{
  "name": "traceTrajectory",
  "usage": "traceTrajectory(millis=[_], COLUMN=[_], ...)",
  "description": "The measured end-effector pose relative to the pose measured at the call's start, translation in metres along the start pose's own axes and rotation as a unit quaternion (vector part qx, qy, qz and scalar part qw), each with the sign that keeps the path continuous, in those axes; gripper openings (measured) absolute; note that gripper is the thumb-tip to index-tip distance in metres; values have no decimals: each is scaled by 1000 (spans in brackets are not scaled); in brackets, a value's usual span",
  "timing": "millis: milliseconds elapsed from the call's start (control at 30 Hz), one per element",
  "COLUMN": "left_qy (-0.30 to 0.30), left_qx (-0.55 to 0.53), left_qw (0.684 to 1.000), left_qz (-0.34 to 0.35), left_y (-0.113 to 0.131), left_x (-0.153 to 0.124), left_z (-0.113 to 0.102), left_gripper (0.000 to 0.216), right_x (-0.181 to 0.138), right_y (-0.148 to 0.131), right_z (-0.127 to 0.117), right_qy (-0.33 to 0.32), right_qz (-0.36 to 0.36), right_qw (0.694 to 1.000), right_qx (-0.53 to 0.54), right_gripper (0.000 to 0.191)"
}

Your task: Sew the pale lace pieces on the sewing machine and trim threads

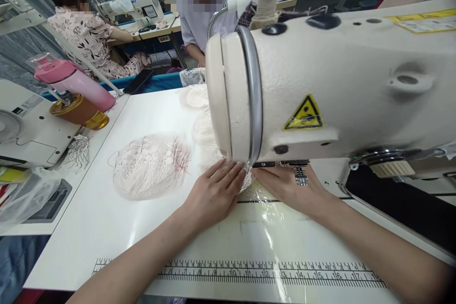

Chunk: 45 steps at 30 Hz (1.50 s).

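A sewing machine [320, 80] stretches in from the right, its head hiding the needle area. Just below the head, a white lace piece [248, 178] shows between my hands. My left hand [219, 190] lies flat, fingers stretched out and close together, pressing on the lace's left side. From the right, my right hand [292, 187] reaches under the head, fingers extended flat beside the lace; their tips are partly hidden. To the left rests a round stack of cream lace pieces [149, 166] with loose red threads. More lace pieces [204, 128] lie behind the machine head.
A printed ruler [249, 273] runs along the table's front edge. At the left stand a pink bottle [74, 80] and a brown-sleeved cup [80, 110]. A dark phone [138, 80] lies at the back edge. Two people [85, 38] sit beyond, near other sewing machines [135, 7].
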<state>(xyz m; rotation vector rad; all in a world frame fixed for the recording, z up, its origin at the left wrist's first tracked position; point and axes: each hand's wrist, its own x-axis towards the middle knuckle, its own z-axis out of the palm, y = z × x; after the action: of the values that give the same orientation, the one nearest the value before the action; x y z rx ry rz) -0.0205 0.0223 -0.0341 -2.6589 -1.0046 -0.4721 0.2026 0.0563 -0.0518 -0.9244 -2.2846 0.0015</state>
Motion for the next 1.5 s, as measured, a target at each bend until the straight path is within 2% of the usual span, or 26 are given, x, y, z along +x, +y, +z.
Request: traceTrajectory(millis=[133,233,367,500,867,1233,1500], left_qy=[5,-4,-17,-20,-24,-30,-15], left_qx=[-14,-10,2,9,50,76,80], left_qw=[1000,1000,1000,1000,998,995,994], left_qz=[-1,2,3,-1,-37,-60,-73], left_y=[-7,-10,-12,-11,-4,5,12], left_x=[-2,-2,-2,-2,1,-1,-3], left_z=[-3,-4,-4,-2,-2,0,5], left_gripper=[34,33,33,34,31,36,37], right_x=[-5,0,5,4,5,3,-1], right_y=[-7,-18,-25,-24,-26,-17,-12], right_z=[2,-1,1,2,-1,-3,-2], right_qy=[-14,-39,-14,-19,-26,-78,-35], right_qz=[-114,-150,-139,-133,-123,-102,-64], right_qw=[973,970,977,978,978,983,989], right_qx=[-199,-186,-159,-162,-167,-134,-130], right_gripper=[31,30,24,23,34,41,34])
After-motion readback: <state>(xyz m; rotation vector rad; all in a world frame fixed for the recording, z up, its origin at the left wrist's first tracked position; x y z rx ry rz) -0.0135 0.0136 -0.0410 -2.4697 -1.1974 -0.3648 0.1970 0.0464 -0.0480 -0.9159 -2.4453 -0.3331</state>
